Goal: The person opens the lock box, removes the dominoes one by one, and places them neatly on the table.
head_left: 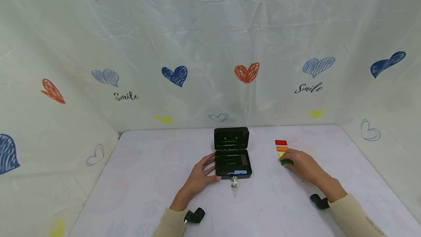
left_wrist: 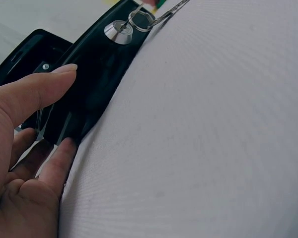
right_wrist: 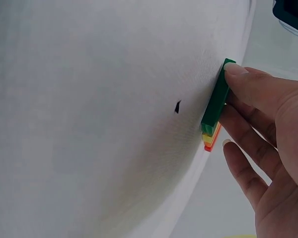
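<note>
A black metal cash box (head_left: pixel 218 171) stands on the table with its lid (head_left: pixel 231 132) raised at the back. My left hand (head_left: pixel 201 175) holds the box at its front left corner, the thumb (left_wrist: pixel 44 89) on the front wall and the fingers at the left side. A keyring with a key (head_left: pixel 234 190) hangs from the front lock (left_wrist: pixel 118 32). Inside lie a light blue piece (head_left: pixel 240 172) and a dark brownish patch (head_left: pixel 243 160), its kind unclear. To the right, my right hand (head_left: pixel 304 167) pinches a green block (right_wrist: pixel 218 99) between thumb and fingers.
Beyond the green block, a yellow block (head_left: pixel 281 154), partly hidden by the hand, an orange block (head_left: pixel 281 148) and a red block (head_left: pixel 281 142) lie in a column. A white sheet with printed hearts (head_left: pixel 177 75) hangs behind the table (head_left: pixel 154 178).
</note>
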`<state>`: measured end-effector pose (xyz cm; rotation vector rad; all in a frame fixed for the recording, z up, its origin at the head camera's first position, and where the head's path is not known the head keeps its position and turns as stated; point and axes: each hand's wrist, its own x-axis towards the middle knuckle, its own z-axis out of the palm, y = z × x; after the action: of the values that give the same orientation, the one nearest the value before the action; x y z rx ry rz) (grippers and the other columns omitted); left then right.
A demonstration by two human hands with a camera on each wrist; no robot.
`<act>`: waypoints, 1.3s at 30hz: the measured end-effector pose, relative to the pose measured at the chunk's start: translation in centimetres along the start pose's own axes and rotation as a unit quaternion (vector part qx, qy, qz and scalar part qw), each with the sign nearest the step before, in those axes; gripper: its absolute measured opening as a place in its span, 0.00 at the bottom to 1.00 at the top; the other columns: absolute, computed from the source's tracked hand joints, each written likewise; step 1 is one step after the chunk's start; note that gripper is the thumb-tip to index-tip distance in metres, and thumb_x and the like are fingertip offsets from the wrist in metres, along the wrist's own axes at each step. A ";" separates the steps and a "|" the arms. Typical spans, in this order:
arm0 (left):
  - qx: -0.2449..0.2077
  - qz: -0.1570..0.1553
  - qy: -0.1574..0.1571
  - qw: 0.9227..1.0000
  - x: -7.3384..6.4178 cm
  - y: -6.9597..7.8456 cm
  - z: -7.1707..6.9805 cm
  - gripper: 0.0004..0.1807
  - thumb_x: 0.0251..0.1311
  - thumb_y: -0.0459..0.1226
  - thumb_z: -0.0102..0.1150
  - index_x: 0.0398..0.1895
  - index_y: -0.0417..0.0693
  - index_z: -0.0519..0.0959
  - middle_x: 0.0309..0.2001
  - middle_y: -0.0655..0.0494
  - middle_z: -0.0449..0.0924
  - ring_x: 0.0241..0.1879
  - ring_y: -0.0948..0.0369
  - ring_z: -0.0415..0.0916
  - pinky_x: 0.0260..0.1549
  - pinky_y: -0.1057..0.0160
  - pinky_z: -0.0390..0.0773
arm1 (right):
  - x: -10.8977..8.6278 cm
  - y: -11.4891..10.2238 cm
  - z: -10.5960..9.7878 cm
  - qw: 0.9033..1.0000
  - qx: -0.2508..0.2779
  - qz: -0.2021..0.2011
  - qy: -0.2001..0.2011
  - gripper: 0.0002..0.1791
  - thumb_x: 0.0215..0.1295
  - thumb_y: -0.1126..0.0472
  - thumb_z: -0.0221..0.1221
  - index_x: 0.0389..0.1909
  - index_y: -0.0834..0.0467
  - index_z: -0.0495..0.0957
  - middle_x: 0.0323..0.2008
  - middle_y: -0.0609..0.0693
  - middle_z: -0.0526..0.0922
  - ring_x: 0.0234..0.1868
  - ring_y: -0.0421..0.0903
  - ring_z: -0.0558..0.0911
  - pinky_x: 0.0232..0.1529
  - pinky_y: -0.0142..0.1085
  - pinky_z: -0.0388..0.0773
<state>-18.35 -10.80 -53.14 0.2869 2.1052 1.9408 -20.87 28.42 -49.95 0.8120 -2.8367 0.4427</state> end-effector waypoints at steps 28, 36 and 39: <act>0.002 0.009 -0.001 1.000 0.0 -0.2 -0.1 0.47 0.43 0.29 0.71 0.68 0.60 0.59 0.66 0.49 0.58 0.63 0.48 0.62 0.52 0.64 0.74 | 2.2 -6.2 -0.7 0.994 0.027 -0.093 0.050 0.17 0.42 0.64 0.72 0.37 0.50 0.83 0.36 0.36 0.77 0.40 0.37 0.77 0.40 0.34 0.81; 0.003 0.009 -0.003 1.000 0.0 -0.2 -0.1 0.47 0.44 0.29 0.71 0.68 0.60 0.59 0.66 0.49 0.58 0.62 0.48 0.62 0.52 0.63 0.74 | 3.7 -8.4 -0.3 0.995 0.036 -0.097 0.012 0.15 0.47 0.61 0.71 0.39 0.49 0.83 0.38 0.37 0.78 0.42 0.39 0.77 0.43 0.35 0.80; 0.001 0.010 -0.004 1.000 0.0 -0.2 -0.1 0.47 0.44 0.30 0.71 0.68 0.60 0.59 0.66 0.49 0.58 0.63 0.48 0.62 0.52 0.62 0.74 | 4.2 -9.1 -0.1 0.994 0.044 -0.104 0.006 0.15 0.48 0.61 0.70 0.39 0.48 0.83 0.38 0.37 0.78 0.42 0.38 0.77 0.44 0.35 0.79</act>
<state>-18.35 -10.90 -53.30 0.3164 2.1079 1.9443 -19.52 18.97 -46.71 1.1046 -2.6983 0.5426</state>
